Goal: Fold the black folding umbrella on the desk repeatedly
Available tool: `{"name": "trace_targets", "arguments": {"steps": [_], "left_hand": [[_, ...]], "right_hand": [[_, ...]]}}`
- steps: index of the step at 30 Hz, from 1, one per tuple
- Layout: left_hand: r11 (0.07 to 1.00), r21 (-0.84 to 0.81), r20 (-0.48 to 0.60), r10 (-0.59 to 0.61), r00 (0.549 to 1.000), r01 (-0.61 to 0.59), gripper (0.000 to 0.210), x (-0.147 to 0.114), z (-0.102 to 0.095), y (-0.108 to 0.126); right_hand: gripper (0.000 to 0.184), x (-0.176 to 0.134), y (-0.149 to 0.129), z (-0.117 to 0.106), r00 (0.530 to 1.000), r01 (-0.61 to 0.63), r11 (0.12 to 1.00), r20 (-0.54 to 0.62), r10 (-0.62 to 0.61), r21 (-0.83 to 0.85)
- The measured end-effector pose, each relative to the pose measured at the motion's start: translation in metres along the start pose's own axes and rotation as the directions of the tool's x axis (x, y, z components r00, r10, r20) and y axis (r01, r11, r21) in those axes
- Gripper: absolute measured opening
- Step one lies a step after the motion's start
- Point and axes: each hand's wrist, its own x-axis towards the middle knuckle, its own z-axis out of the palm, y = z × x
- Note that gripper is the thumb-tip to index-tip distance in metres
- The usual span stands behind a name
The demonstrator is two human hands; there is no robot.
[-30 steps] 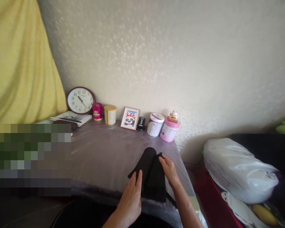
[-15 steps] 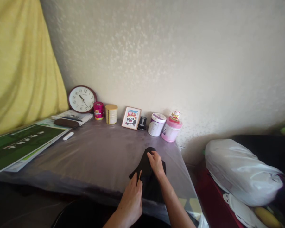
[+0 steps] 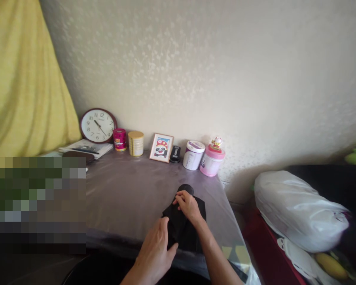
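Note:
A piece of black cloth (image 3: 182, 229) lies on the table near its front edge, with a rounded narrow end pointing toward the wall. I cannot make out what kind of item it is. My right hand (image 3: 188, 206) rests over its upper part, fingers bent and drawn together on the fabric. Along the cloth's left edge is my left hand (image 3: 156, 243), thumb and fingers apart, with the cloth beside and partly behind them.
Along the wall stand a clock (image 3: 97, 125), a pink can (image 3: 120, 140), a yellow-lidded tin (image 3: 135, 143), a picture frame (image 3: 161, 147) and two tubs (image 3: 193, 155). A white plastic bag (image 3: 296, 209) bulges at the right. Pixelation covers the left front.
My left hand has opened, its thumb moving away from the fingers. My right hand has shifted left and slightly toward me across the cloth. The view has turned slightly.

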Motion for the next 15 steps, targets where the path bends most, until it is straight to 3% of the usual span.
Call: {"name": "trace_targets", "arguments": {"steps": [4, 9, 15], "left_hand": [[0.991, 0.075, -0.166, 0.118, 0.979, -0.106, 0.038, 0.005, -0.013, 0.008], [0.955, 0.145, -0.096, 0.273, 0.957, -0.258, 0.042, 0.01, -0.005, 0.015], [0.974, 0.12, -0.057, 0.199, 0.978, -0.191, 0.042, 0.008, 0.012, 0.009]], "right_hand": [[0.016, -0.004, 0.002, 0.001, 1.0, 0.022, 1.0, 0.017, -0.022, 0.018], [0.017, -0.005, 0.002, 0.002, 0.998, 0.043, 0.999, 0.046, -0.044, 0.032], [0.019, -0.013, -0.002, 0.002, 0.988, 0.098, 0.993, 0.112, -0.105, 0.07]]}}
